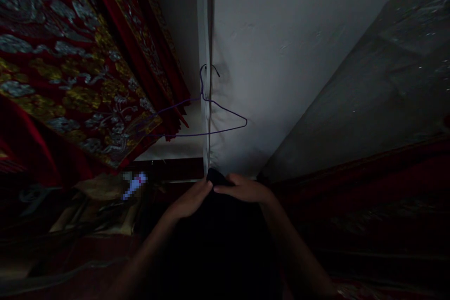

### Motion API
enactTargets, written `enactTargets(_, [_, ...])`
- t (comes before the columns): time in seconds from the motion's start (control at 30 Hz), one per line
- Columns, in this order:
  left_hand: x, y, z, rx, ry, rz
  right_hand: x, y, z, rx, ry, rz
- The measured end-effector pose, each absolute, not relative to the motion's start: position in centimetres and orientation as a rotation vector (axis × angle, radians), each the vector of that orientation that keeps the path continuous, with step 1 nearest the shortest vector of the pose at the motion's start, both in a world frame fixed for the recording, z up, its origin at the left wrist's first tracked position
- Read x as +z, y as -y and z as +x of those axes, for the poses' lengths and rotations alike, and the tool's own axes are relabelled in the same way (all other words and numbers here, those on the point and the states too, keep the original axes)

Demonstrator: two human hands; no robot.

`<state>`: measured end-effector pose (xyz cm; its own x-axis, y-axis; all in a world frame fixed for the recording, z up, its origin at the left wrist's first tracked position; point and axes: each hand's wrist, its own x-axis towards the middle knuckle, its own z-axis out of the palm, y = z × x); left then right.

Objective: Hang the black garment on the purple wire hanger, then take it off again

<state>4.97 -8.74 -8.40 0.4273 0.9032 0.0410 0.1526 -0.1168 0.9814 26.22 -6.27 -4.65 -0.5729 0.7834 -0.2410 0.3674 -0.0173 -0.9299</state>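
Grip: left hand (191, 201) and right hand (249, 189) both closed on the raised upper end of a dark cloth (218, 179), thumbs turned toward each other, fingertips near but apart. Finger placement beneath the fold cannot be told. The two-sided hold probably keeps the peak gathered and upright; the rest of the cloth drops toward the person's body, too dark to separate from clothing.

Just above the hands: a purple wire hanger (202, 95), hook uppermost, at a pale upright post (203, 23). The hook presumably bears its weight there; the exact support is unclear. Its left arm overlaps a red embroidered cloth (80, 96), which slants down from upper left, likely suspended to keep its metallic threadwork off the floor.

Right of the post: pale wall (281, 33), then glinting grey sheeting (379, 84), perhaps a dust cover, over red fabric (351, 192).

Containers: none identifiable. Lower left, tan clutter (101, 188) beside a pixelated item (133, 185); contents, if any, unreadable.
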Motion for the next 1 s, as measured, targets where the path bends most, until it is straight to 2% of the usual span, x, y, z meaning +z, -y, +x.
enactTargets(0.1, [-10.9, 9.3, 3.3, 0.473, -0.933, 1.724, -1.8, 4.5, 28.5, 1.354, 2.129, -1.213])
enactTargets(0.17, [-11.7, 9.1, 1.8, 0.382, -0.978, 1.832, -0.4, 2.9, 29.5, 1.241, 2.108, -1.219])
enactTargets(0.37, [-8.3, 7.4, -3.4, 0.585, -1.363, 1.855, -1.7, -4.4, 28.5, 0.712, 1.708, -1.139])
enactTargets(0.5, [-5.6, 6.9, -5.9, 0.625, -1.482, 1.962, -4.9, -7.7, 26.3, 0.721, 1.659, -1.166])
enactTargets(0.7, [-5.3, 6.7, -8.4, 0.361, -1.493, 1.958, -6.2, -6.5, 27.1, 0.777, 1.749, -1.145])
enactTargets(1.0, [-0.8, 3.6, -9.5, 0.744, -1.572, 2.020, -2.6, -4.2, 29.6, 0.704, 1.876, -1.157])
